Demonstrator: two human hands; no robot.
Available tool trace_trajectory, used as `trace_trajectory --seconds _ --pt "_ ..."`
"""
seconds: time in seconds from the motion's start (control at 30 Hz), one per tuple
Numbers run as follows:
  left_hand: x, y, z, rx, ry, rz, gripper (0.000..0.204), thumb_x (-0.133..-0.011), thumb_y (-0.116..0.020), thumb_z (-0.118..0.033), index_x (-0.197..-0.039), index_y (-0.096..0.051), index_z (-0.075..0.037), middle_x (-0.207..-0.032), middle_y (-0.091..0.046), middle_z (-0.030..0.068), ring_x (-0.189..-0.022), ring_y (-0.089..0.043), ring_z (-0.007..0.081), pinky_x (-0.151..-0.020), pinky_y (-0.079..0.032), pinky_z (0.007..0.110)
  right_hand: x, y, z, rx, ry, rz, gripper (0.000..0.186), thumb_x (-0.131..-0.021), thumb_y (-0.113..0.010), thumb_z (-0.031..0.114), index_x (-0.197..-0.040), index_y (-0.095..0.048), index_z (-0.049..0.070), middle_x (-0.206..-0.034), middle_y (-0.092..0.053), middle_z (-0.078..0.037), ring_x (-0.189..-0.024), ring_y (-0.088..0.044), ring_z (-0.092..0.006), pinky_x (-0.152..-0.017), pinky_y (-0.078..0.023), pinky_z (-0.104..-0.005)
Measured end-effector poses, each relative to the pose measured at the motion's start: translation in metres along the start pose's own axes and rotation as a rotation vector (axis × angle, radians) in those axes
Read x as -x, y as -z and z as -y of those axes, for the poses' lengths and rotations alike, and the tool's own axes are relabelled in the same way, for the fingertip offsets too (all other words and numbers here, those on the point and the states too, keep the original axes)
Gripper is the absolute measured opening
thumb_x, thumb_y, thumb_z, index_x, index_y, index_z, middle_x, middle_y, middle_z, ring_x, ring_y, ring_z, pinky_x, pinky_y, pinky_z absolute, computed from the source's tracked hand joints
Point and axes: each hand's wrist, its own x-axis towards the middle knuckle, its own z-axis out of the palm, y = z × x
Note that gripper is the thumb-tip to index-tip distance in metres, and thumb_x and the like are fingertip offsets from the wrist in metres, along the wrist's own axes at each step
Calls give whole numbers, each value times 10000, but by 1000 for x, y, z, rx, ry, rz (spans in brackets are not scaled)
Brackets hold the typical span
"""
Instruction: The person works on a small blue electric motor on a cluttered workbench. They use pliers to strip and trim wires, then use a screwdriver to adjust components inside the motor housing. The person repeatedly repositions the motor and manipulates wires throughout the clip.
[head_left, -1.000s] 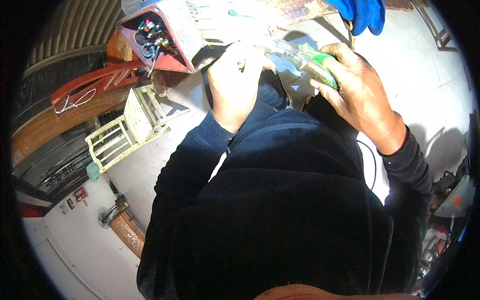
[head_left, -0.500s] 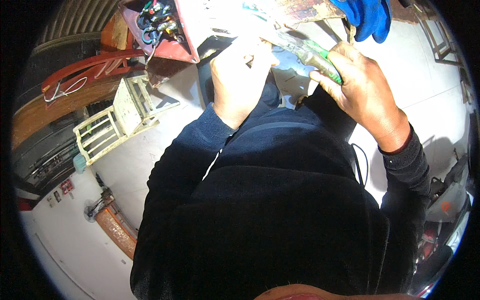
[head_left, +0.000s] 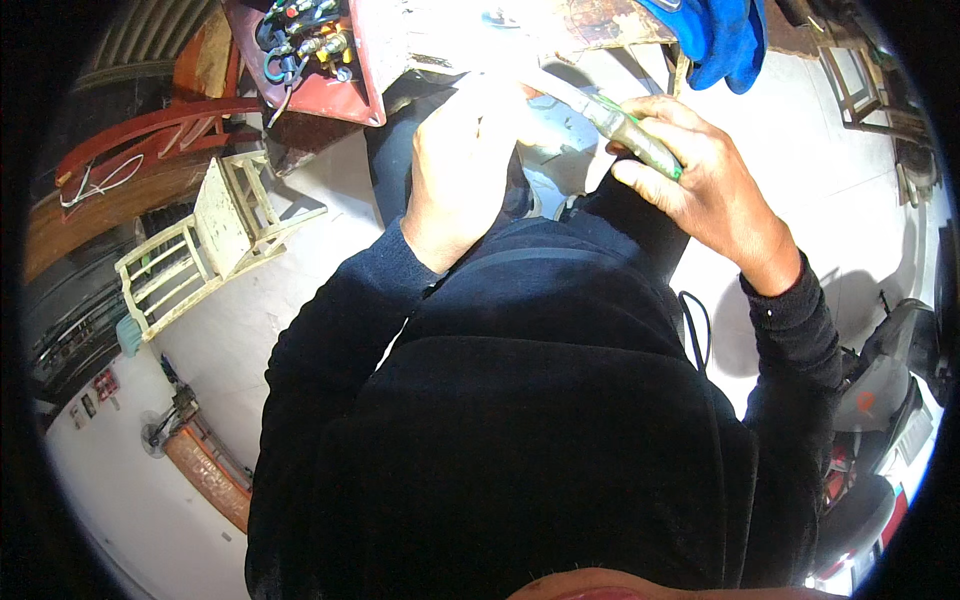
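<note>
- The right hand (head_left: 705, 190) is closed around a slim, pale grey tool with a green handle (head_left: 625, 125); the fingers wrap the green end, and the pale shaft runs up and to the left toward the desk edge.
- The left hand (head_left: 462, 165) is raised just beside it with its back to the camera; the fingers curl away out of sight, so I cannot tell whether it grips anything.
- Between the two hands shows a pale, glare-washed piece (head_left: 555, 130), too bright to make out.
- Both hands work at the near edge of a worn wooden desk (head_left: 600, 22) at the top of the view.
- On the desk to the left sits a red metal box with an open face full of coloured wires and brass terminals (head_left: 310, 50), near the left hand.
- A crumpled blue cloth (head_left: 722, 32) hangs over the desk edge above the right hand, close to it but apart.
- The person's dark, long-sleeved top (head_left: 520, 420) fills the middle of the view and hides most of the floor below the hands.
- A thin black cable (head_left: 697, 325) loops beside the right sleeve.
- On the pale floor to the left lies a tipped cream-painted wooden chair (head_left: 205, 245), well apart from the hands.
- A wooden-framed stool (head_left: 860, 85) stands at the upper right.
</note>
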Motion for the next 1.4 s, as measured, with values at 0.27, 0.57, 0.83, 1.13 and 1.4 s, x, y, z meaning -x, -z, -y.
trace_trajectory --seconds 0.27,0.57,0.83,1.13,1.4 --pt "-2 -8 11 243 -86 79 214 -1059 -543 -37 -1019 -749 7 -1024 -774 136 -917 -713 190 -816 -552 315 -42 29 -34 296 468 88 328 -986 -789 238 -1186 -786 -22 -1315 -716 -192 -1128 -728 -343 -982 -598 -391" --pt "10 5 9 114 -118 -142 229 -1116 -529 -91 -1139 -692 68 -1050 -771 129 -877 -682 140 -781 -530 266 -69 35 -50 232 607 175 287 -994 -782 233 -1131 -767 -19 -1070 -727 -175 -1006 -717 -323 -885 -594 -383" --pt "10 70 27 -494 -223 -357 301 -1148 -474 -139 -1008 -676 33 -895 -685 71 -797 -608 141 -745 -489 287 -98 -66 -14 157 459 -39 392 -996 -731 251 -1363 -735 115 -1264 -751 -75 -1125 -701 -259 -997 -566 -385" --pt "15 104 40 -144 -205 -206 260 -1104 -551 -110 -1076 -771 26 -1105 -771 130 -1030 -713 234 -924 -561 357 -103 -82 10 38 335 -48 415 -959 -807 233 -1275 -717 -21 -1033 -697 -181 -938 -690 -356 -855 -561 -429" --pt "26 103 64 258 -27 -254 179 -1069 -647 -64 -1147 -771 38 -1074 -769 106 -986 -737 191 -885 -578 315 -115 -45 19 109 317 111 478 -1033 -755 319 -1376 -700 -9 -1165 -734 -216 -1079 -707 -337 -930 -567 -403"
